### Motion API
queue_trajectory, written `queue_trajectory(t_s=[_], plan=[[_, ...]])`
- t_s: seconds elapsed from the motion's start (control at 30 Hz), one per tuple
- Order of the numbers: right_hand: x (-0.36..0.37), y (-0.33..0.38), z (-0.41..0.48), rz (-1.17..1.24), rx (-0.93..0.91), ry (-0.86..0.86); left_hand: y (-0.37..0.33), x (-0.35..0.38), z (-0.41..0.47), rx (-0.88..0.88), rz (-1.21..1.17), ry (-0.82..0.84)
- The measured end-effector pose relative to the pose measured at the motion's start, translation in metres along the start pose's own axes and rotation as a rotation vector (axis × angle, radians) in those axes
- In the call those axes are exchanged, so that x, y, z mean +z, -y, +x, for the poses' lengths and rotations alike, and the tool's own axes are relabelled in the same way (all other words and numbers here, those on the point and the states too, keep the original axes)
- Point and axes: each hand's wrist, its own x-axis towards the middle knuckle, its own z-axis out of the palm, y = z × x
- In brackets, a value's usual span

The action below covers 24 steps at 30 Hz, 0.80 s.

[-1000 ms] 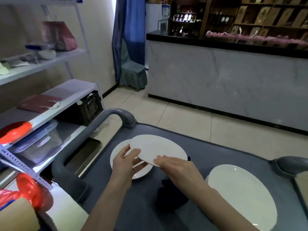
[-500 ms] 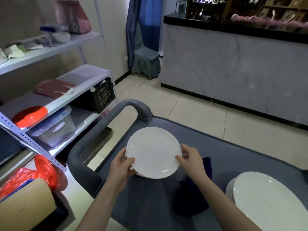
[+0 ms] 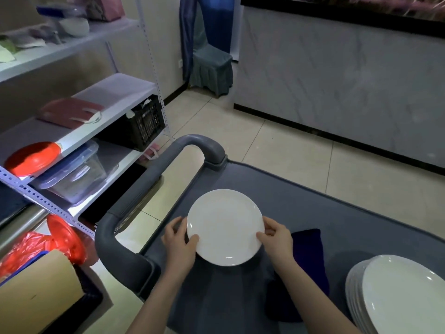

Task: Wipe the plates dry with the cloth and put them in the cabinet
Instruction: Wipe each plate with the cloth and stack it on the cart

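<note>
both hands grip plate (image 3: 225, 226) | cloth (image 3: 310, 256) partly hidden by right hand (image 3: 277, 239)

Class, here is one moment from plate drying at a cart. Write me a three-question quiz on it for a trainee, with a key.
1. True or false: the left hand and the right hand both hold the small white plate at its rim.
2. Where does the dark blue cloth lie? A in the left hand; B on the cart, beside the right hand; C draped over the small white plate.
3. Fill in: the stack of larger plates stands at the cart's ___ end.
Key: 1 true; 2 B; 3 right.
</note>
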Motion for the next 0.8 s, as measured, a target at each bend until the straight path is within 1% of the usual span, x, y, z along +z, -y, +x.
queue_trajectory(t_s=[0.47,0.8], plan=[[0.018,-0.014,0.014,-0.057,-0.013,-0.039,0.013,0.011,0.011,0.01,0.027,-0.012],[0.016,-0.017,0.013,-0.098,-0.024,-0.058,0.015,0.016,0.01,0.0,0.065,-0.009]])
